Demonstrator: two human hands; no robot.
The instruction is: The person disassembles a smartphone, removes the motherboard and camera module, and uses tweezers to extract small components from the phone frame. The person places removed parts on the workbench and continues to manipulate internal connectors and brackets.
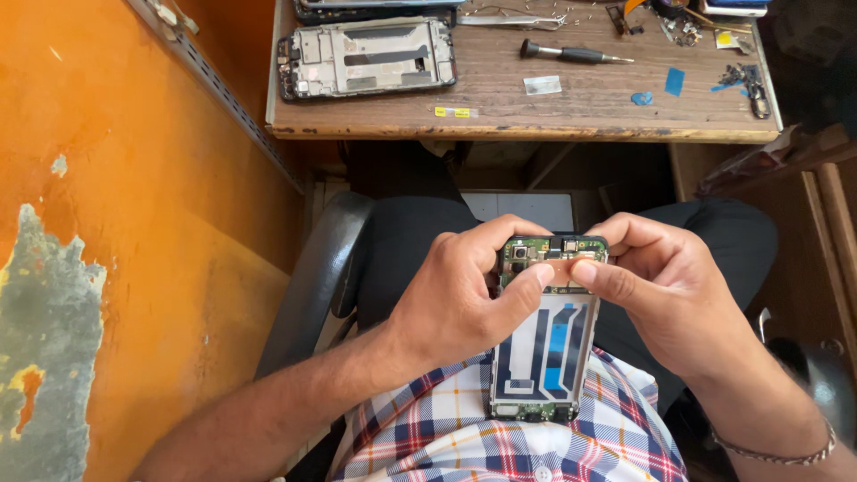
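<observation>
**Asker:** Checked shirt (500, 437) sits closest to the lens. What are you holding above it?

**Describer:** You hold an opened phone (544, 330), back cover off, upright over your lap, its lower end resting on the shirt. Your left hand (455, 299) is closed around its upper left edge, thumb pressing on the green circuit board (527, 253). Your right hand (665, 286) grips the upper right edge, thumb tip meeting the left one at the board's lower edge.

**Asker:** What lies beyond?

**Describer:** A wooden counter (500, 112) carries a bare phone frame (366, 58), a screwdriver (571, 54), tweezers (509, 20) and small loose parts.

**Asker:** What could go wrong?

**Describer:** I judge that hard thumb pressure could crack the board or tear a ribbon. With nothing beneath but your lap, a slip could send the phone to the floor.
</observation>
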